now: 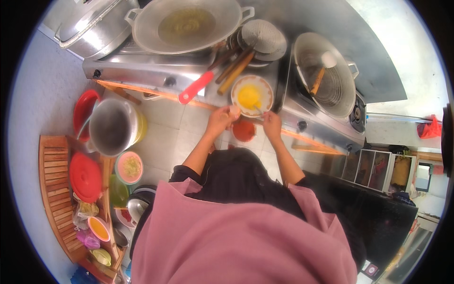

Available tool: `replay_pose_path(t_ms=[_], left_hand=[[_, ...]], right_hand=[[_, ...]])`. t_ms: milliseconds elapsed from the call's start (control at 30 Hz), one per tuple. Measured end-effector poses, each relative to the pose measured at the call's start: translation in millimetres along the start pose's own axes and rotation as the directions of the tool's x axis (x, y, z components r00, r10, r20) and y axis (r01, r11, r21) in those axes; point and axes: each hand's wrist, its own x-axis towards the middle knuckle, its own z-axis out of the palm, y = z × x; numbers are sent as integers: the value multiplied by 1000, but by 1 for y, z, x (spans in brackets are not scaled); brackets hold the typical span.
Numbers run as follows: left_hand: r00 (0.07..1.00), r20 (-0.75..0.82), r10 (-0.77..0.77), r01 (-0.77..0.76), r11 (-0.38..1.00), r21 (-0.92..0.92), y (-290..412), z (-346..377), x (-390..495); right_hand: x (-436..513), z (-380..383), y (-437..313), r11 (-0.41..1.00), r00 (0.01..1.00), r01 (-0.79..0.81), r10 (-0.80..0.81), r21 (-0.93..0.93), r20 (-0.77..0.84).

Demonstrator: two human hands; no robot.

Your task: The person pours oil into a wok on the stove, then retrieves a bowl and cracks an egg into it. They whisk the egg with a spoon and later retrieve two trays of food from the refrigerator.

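Observation:
A patterned bowl (234, 93) stands at the counter's front edge with yellow beaten egg (249, 96) inside. My right hand (272, 125) grips the end of a metal utensil, likely a spoon or fork (258, 109), whose other end dips into the egg. At the bowl's lower left, my left hand (220, 121) holds a small pale brown thing that looks like an egg or eggshell (234, 110). Below the bowl, between my hands, a container of red-orange contents (244, 131) shows at a lower level. Skimmers with wooden handles (237, 72) lie just behind the bowl, near a red handle (196, 87).
A wok with oil (187, 25) sits on the stove at the back. Another wok (324, 76) holding a wooden-handled ladle (319, 76) is at right. A large lidded pot (95, 28) stands back left. At left are a deep pot (110, 127) and a wooden bench (56, 191).

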Motion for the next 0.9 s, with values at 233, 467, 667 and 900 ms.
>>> replay_pose_path(t_ms=[233, 467, 667, 900], left_hand=[[999, -45, -26, 26, 1000, -4, -1, -6, 0], [998, -47, -33, 33, 999, -1, 5, -8, -2], [998, -63, -11, 4, 993, -114, 7, -5, -1], [1000, 6, -16, 16, 1000, 12, 7, -7, 2]], right_hand=[[1, 0, -5, 996, 998, 47, -44, 75, -38], [-5, 1, 0, 999, 1000, -24, 25, -41, 18], [-5, 1, 2, 999, 1000, -2, 3, -38, 2], [-3, -1, -2, 995, 999, 51, -50, -83, 14]])
